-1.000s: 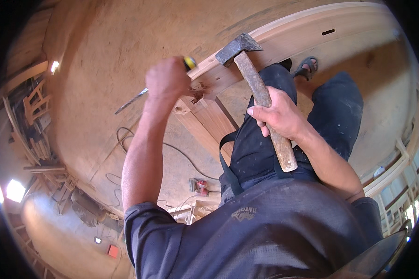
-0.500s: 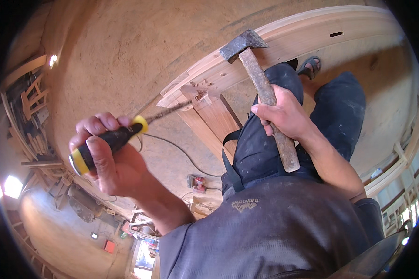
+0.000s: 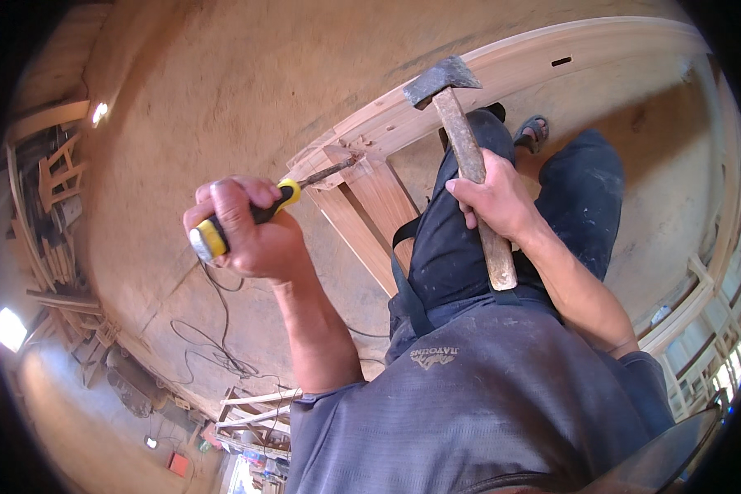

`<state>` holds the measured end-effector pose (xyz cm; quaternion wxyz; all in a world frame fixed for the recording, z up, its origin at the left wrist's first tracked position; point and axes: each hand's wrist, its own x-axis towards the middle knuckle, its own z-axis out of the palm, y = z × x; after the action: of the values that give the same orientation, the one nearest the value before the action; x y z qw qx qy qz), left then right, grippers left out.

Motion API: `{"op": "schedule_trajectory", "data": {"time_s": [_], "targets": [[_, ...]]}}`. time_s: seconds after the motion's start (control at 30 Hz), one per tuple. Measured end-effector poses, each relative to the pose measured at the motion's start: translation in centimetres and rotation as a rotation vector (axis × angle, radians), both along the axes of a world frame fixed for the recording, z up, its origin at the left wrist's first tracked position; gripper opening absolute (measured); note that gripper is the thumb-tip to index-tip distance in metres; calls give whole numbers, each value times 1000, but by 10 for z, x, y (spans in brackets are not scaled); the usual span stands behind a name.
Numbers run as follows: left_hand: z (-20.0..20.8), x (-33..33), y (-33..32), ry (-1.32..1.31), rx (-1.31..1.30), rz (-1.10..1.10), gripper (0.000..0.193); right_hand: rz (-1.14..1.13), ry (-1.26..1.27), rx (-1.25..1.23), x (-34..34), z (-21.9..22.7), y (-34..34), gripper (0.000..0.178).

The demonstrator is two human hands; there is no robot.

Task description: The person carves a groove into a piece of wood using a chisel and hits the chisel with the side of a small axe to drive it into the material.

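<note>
My left hand [image 3: 251,226] is wrapped round the black and yellow handle of a chisel [image 3: 328,172]. Its narrow blade slants up to the right, the tip at a rough patch with wood chips where a crosspiece [image 3: 379,193] meets a long pale board [image 3: 502,89]. Whether the tip has entered the wood cannot be made out. In my right hand [image 3: 502,198] is a hammer [image 3: 461,136] with a worn wooden handle. Its dark, wedge-shaped metal head is raised over the long board, apart from the chisel.
The long board, with a small dark slot [image 3: 561,62], curves across the far side beyond my legs. A sandalled foot [image 3: 532,133] is close to it. A thin cable [image 3: 222,354] lies looped on the floor. Wooden frames [image 3: 62,177] are stacked at the left; others [image 3: 683,305] stand right.
My left hand has moved right and farther away, and its fingers have closed more fully round the chisel handle. The hammer has shifted slightly in view, still raised.
</note>
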<state>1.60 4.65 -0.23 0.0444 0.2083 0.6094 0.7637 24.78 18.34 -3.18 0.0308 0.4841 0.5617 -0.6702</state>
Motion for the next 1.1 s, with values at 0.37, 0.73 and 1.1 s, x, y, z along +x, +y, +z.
{"op": "schedule_trajectory", "data": {"time_s": [0.37, 0.73, 1.1], "targets": [[12, 39, 41, 380, -344, -236, 28, -5, 438, 708, -4, 149, -6, 25], [29, 16, 26, 71, -450, -351, 35, 18, 474, 732, 10, 160, -25, 16], [35, 23, 51, 177, -519, -440, 33, 30, 418, 983, 1, 171, -19, 17]]}}
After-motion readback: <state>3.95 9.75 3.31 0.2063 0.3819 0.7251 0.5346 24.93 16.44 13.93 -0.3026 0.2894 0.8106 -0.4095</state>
